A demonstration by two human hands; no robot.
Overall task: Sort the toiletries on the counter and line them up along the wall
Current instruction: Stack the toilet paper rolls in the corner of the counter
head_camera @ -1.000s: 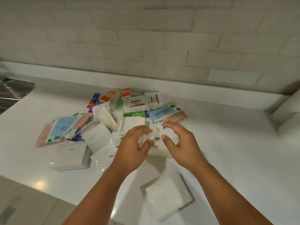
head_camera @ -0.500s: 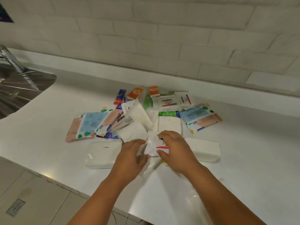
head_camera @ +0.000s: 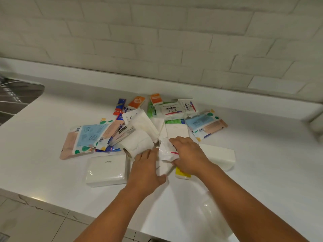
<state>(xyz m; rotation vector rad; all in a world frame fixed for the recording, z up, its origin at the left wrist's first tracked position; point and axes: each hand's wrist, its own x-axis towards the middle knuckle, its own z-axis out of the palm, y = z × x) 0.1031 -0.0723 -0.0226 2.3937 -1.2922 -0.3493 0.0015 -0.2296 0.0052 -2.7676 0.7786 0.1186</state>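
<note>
Sorting has barely begun, in my judgement: the toiletries lie in one loose heap mid-counter (head_camera: 52, 172), and nothing stands along the wall (head_camera: 174, 41).

From the left, past the sink (head_camera: 19, 96):
- Two wipes packs (head_camera: 83, 138) overlap.
- A flat white tissue pack (head_camera: 106, 170) lies nearer the counter edge.
- A toilet roll (head_camera: 136, 145) lies on its side against the heap.
- Behind it are a toothpaste box (head_camera: 119, 107) and orange packets (head_camera: 137, 102), then the Dove soap boxes (head_camera: 172, 110).
- Further right are another wipes pack (head_camera: 206, 126) and a long white pack (head_camera: 220, 154).

The next move calls for lifting one item clear of the heap without dragging its neighbours, then carrying it back to the wall.

Grip:
- The left hand (head_camera: 146, 168) lies palm down, fingers nearly straight. Its tips touch the near edge of a crumpled white packet (head_camera: 167, 151). It grasps nothing.
- The right hand (head_camera: 190, 156) has its fingers curled over that same packet and the thumb tucked beneath, so it has hold of it.
- The packet sits at the front centre of the heap, between the two hands and well apart from the wall.
- A yellow packet (head_camera: 181, 173) shows under the right wrist.
</note>
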